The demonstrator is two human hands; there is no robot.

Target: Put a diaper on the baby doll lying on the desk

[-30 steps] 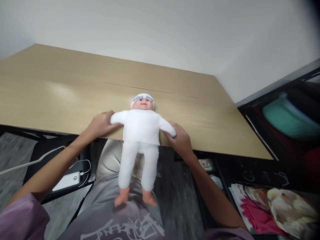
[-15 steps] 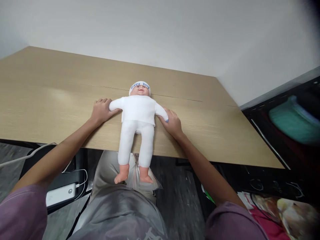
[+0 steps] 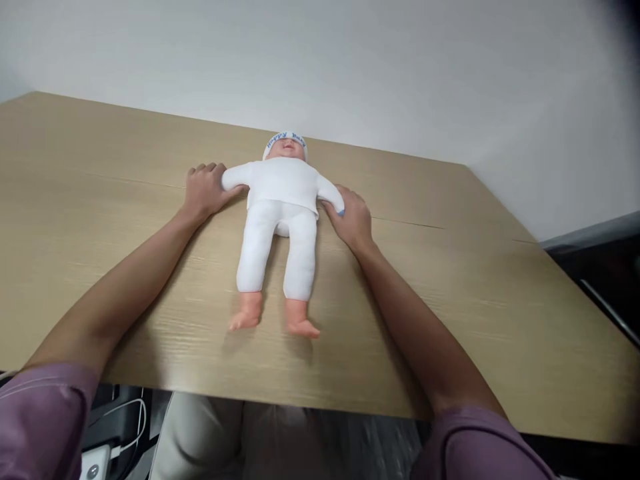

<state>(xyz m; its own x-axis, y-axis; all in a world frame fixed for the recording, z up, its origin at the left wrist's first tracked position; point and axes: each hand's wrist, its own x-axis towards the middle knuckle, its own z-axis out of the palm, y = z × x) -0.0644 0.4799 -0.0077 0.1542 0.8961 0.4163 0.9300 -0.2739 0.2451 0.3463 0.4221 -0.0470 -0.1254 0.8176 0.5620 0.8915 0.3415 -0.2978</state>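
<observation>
Baby doll (image 3: 280, 200): face up, now laid wholly on wooden table (image 3: 100, 220), feet inside near edge. Earlier, legs hung over that edge. Weight is now borne by table. Left hand (image 3: 204, 190) is closed round one doll arm, right hand (image 3: 353, 217) round the other.

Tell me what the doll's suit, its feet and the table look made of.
The suit of the doll looks like soft white fabric, matte, with folds at the waist and sleeves. The feet are probably vinyl or plastic: smooth, peach, moulded toes. The table shows light wood grain with a matte finish; it could be laminate rather than solid wood.
</observation>
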